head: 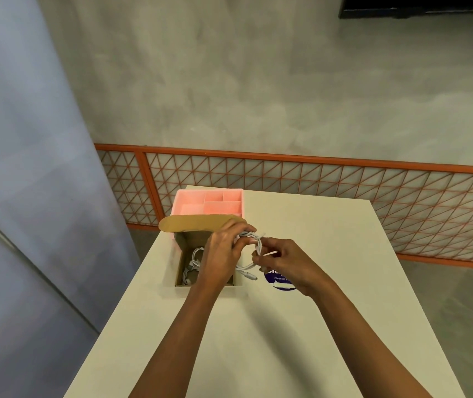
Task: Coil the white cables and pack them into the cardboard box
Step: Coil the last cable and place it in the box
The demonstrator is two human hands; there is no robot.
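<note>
A small open cardboard box (181,248) stands at the table's left edge, its lid flap raised behind it. A coiled white cable (191,264) lies inside it. Both hands hold a second white cable (254,242) in a loop just right of the box, above the table. My left hand (223,254) grips the loop's top with curled fingers and covers part of the box. My right hand (281,261) pinches the loop's right side. One plug end (251,275) hangs down below the loop.
A pink divided tray (208,203) sits behind the box at the far left of the beige table (301,326). A round purple sticker (277,278) lies under my right hand. An orange mesh fence (315,179) runs beyond the table.
</note>
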